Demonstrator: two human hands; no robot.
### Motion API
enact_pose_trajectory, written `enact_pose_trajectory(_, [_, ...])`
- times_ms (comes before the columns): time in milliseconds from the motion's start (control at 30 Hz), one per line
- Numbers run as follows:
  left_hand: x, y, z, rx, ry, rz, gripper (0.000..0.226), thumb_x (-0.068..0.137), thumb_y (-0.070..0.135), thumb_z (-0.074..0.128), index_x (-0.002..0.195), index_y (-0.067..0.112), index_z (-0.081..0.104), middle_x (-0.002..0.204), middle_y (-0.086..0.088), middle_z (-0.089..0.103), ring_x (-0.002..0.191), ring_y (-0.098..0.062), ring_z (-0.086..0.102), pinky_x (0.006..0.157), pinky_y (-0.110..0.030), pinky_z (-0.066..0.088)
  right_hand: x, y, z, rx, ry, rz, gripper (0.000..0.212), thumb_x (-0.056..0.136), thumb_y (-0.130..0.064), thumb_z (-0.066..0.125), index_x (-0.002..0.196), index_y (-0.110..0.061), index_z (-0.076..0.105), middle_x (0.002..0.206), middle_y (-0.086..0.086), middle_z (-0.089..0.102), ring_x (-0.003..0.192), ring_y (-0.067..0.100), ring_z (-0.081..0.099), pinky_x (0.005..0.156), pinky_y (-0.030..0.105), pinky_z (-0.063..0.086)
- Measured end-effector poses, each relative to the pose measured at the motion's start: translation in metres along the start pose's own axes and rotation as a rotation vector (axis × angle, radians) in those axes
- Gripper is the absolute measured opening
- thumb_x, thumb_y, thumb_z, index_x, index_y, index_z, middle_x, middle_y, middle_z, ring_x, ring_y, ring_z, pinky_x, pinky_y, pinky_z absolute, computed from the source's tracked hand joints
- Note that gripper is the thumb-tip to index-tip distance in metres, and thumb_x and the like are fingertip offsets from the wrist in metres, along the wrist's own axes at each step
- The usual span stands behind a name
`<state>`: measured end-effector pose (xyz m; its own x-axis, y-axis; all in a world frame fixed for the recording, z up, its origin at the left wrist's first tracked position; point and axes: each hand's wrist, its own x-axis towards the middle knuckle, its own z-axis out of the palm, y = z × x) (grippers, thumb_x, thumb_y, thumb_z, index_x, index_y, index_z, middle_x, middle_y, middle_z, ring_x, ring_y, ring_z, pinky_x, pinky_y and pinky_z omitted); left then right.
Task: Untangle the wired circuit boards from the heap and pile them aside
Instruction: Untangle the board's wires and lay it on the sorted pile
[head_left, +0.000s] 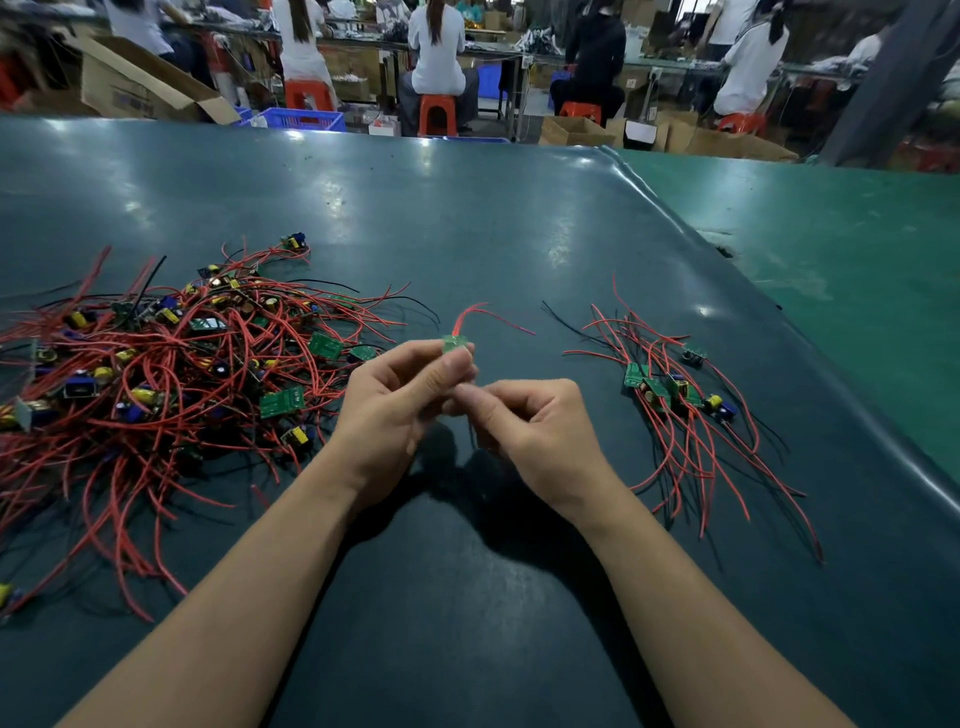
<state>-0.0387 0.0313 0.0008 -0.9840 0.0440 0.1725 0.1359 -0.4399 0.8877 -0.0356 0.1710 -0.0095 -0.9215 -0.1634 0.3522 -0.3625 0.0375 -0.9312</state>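
A big tangled heap (171, 364) of small green circuit boards with red and black wires lies on the left of the dark table (467, 234). A smaller sorted pile (675, 395) of boards with wires lies on the right. Between them, above the table, my left hand (395, 410) pinches one small green circuit board (456, 344), whose red wires curve up and to the right. My right hand (530, 426) is beside it with curled fingers, its fingertips meeting the left hand's just under the board; what it pinches is hidden.
The dark mat's raised right edge (779, 322) borders a lighter green surface (857, 249). Beyond the table's far edge several people sit on red stools (436, 111) at other benches, with cardboard boxes (140, 83) and a blue crate (306, 118).
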Motion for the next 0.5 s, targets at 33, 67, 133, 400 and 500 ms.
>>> enact_pose_trajectory(33, [0.001, 0.003, 0.000, -0.111, -0.004, -0.047, 0.013, 0.076, 0.017, 0.065, 0.086, 0.011, 0.070, 0.071, -0.002, 0.068, 0.065, -0.010, 0.064, 0.063, -0.021, 0.054, 0.000, -0.002, -0.001, 0.102, -0.010, 0.081, 0.030, 0.086, -0.032, 0.072, 0.074, -0.005, 0.077, 0.048, -0.006, 0.053, 0.042, 0.007, 0.040, 0.041, 0.015, 0.031])
enact_pose_trajectory(67, [0.002, 0.006, -0.001, -0.220, -0.011, -0.099, 0.015, 0.078, 0.020, 0.063, 0.090, 0.011, 0.067, 0.070, -0.001, 0.066, 0.062, -0.009, 0.063, 0.061, -0.021, 0.055, 0.002, -0.005, -0.003, 0.179, 0.008, 0.152, 0.037, 0.083, -0.043, 0.070, 0.071, -0.008, 0.076, 0.046, -0.003, 0.052, 0.039, 0.009, 0.037, 0.038, 0.014, 0.027])
enact_pose_trajectory(133, [0.002, 0.013, -0.004, -0.404, -0.028, -0.207, 0.018, 0.081, 0.026, 0.060, 0.094, 0.014, 0.065, 0.069, 0.002, 0.061, 0.051, -0.003, 0.055, 0.052, -0.017, 0.051, 0.006, -0.009, -0.009, 0.263, 0.085, 0.261, 0.040, 0.081, -0.050, 0.066, 0.072, -0.013, 0.076, 0.047, 0.000, 0.052, 0.034, 0.008, 0.035, 0.036, 0.012, 0.022])
enact_pose_trajectory(400, [-0.005, -0.006, 0.006, 0.084, -0.187, -0.255, 0.011, 0.073, 0.015, 0.071, 0.079, 0.012, 0.063, 0.062, -0.008, 0.059, 0.046, -0.012, 0.054, 0.039, -0.018, 0.040, 0.009, -0.006, -0.009, 0.376, 0.097, 0.420, 0.022, 0.090, -0.027, 0.067, 0.081, -0.010, 0.076, 0.055, 0.005, 0.052, 0.041, 0.011, 0.038, 0.038, 0.015, 0.025])
enact_pose_trajectory(500, [-0.006, -0.008, 0.004, 0.163, -0.219, -0.262, 0.018, 0.073, 0.012, 0.080, 0.077, 0.011, 0.063, 0.060, -0.009, 0.053, 0.052, -0.016, 0.060, 0.040, -0.021, 0.042, 0.009, -0.008, -0.017, 0.417, 0.083, 0.468, 0.016, 0.090, -0.023, 0.068, 0.084, -0.009, 0.074, 0.047, -0.003, 0.040, 0.035, 0.007, 0.027, 0.038, 0.014, 0.025])
